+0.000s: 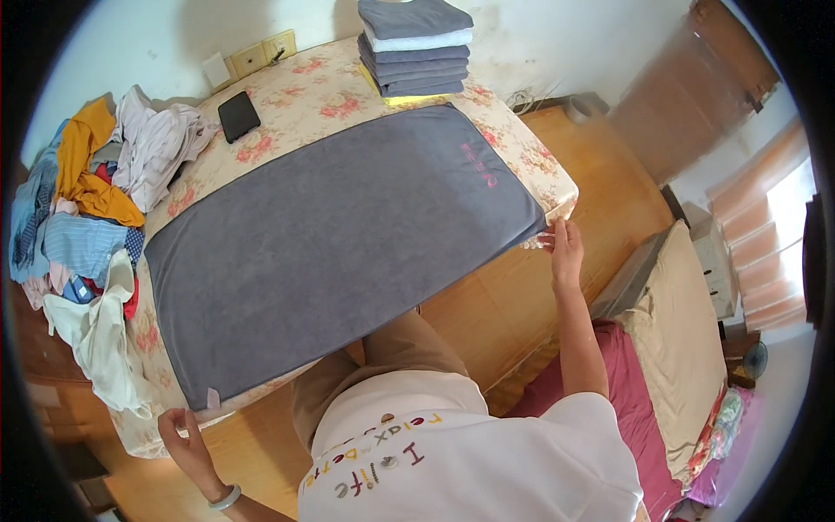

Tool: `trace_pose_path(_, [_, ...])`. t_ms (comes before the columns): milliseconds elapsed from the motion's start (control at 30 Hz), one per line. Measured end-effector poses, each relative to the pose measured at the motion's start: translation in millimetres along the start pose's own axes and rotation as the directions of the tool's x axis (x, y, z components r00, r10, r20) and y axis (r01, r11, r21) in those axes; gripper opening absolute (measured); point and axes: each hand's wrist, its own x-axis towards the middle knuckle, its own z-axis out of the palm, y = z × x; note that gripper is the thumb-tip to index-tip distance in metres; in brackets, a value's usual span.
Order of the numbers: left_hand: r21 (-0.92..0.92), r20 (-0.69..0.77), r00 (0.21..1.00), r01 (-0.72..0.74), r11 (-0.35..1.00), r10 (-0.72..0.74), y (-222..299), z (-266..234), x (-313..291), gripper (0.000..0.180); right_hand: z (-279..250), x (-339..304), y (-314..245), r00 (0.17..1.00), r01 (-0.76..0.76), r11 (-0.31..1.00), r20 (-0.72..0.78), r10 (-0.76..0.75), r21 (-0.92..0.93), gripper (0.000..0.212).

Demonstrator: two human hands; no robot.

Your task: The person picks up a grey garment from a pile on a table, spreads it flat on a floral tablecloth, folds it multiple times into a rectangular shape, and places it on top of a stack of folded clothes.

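A large dark grey towel (339, 235) lies spread flat across the table, with pink lettering near its right end and a small pale tag at its near left corner. My right hand (565, 248) is at the near right corner, its fingertips closed on the towel's edge. Beside the tagged corner is my left hand (184, 444), fingers loosely bent and thumb apart. Nothing shows in its grasp. A pale bangle (226, 498) circles my left wrist.
The table wears a floral tablecloth (344, 104). Folded towels (416, 52) are stacked at the back, right of a black phone (239, 117). Crumpled clothes (87, 217) heap along the left side. Off to the right stands a bed (674, 348) with beige and maroon covers.
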Motion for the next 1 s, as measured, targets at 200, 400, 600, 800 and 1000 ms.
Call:
trace_pose_path(200, [0.082,0.017,0.998,0.053,0.995,-0.054,3.6,20.8,9.9,0.016,6.8,-13.9,-11.0,0.913,-0.404,0.803,0.248,0.323,0.439,0.018])
trace_pose_path(400, [-0.158,0.002,0.997,0.074,0.985,-0.075,6.3,29.1,12.6,0.014,17.2,-15.9,-34.8,0.941,-0.338,0.803,0.163,0.296,0.491,0.017])
trace_pose_path(600, [-0.221,-0.049,0.997,0.046,0.974,-0.058,24.1,37.4,24.4,0.012,49.8,-5.5,-54.1,0.960,0.278,0.957,-0.019,-0.278,0.082,0.015])
trace_pose_path(800, [-0.401,-0.084,0.996,-0.019,0.916,-0.016,40.1,62.9,46.4,0.008,115.0,-36.6,-125.1,0.861,0.429,0.897,0.249,-0.443,0.111,0.014])
trace_pose_path(1000, [-0.716,0.103,0.993,0.119,0.688,-0.065,146.7,111.3,46.0,0.006,199.3,-120.0,-169.5,0.575,0.639,0.682,0.368,-0.731,0.355,0.014])
